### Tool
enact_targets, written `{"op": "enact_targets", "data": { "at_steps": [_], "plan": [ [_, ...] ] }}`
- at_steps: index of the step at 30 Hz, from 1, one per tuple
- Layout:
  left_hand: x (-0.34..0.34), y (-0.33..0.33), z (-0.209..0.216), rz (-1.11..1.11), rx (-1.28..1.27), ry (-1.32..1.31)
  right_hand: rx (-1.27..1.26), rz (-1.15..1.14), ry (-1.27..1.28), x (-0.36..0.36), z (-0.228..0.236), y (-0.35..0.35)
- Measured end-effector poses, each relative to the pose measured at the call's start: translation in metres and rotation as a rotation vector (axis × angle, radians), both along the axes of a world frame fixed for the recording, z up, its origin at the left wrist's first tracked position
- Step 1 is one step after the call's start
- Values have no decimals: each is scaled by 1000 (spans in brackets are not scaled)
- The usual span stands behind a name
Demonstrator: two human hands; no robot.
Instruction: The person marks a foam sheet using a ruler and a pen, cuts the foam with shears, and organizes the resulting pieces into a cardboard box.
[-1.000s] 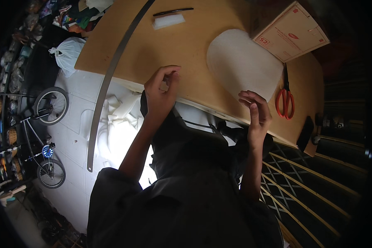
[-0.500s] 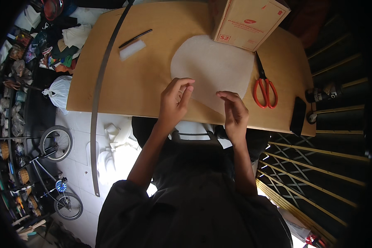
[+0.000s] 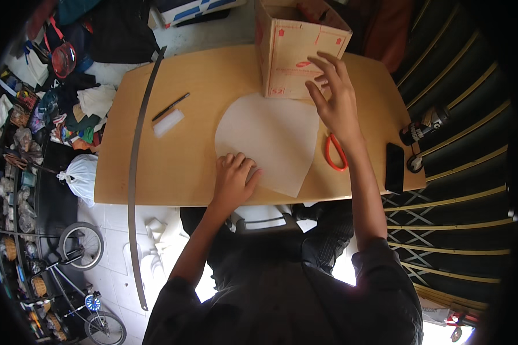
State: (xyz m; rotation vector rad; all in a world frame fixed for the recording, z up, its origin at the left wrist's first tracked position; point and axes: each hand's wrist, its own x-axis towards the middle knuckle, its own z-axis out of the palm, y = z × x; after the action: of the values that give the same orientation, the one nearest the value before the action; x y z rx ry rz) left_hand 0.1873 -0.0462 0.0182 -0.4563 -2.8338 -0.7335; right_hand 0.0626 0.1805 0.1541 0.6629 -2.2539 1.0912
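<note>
A pale rounded sheet (image 3: 270, 132), tapering to a point at the near side, lies on the wooden table (image 3: 201, 69). My left hand (image 3: 235, 178) rests on its near left edge, fingers bent and thumb apart, gripping nothing I can see. Raised above the table, my right hand (image 3: 336, 103) is open and empty, fingers spread in front of the cardboard box (image 3: 293, 63). Orange-handled scissors (image 3: 328, 152) lie right of the sheet, partly hidden by my right hand and forearm. The box stands open-topped at the sheet's far edge.
A long dark ruler-like strip (image 3: 136, 144) crosses the table's left side and overhangs its near edge. Beside it are a black pen (image 3: 171, 106) and a whitish block (image 3: 169, 123). A phone (image 3: 394, 167) and a dark cylindrical container (image 3: 425, 125) sit at the right. A bicycle (image 3: 69, 287) stands lower left.
My left hand has come down onto the sheet's near left edge. My right hand has risen and moved away from me, toward the box, and its fingers have spread. The view has shifted.
</note>
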Motion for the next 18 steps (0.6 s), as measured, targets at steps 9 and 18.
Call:
{"op": "enact_targets", "data": {
  "at_steps": [9,18],
  "plan": [
    [-30,38,-19,13,-50,184,242,-182,223,-100,16,-14],
    [-15,31,-23,99,-61,173,347,-316,255,-142,70,97]
  ]
}}
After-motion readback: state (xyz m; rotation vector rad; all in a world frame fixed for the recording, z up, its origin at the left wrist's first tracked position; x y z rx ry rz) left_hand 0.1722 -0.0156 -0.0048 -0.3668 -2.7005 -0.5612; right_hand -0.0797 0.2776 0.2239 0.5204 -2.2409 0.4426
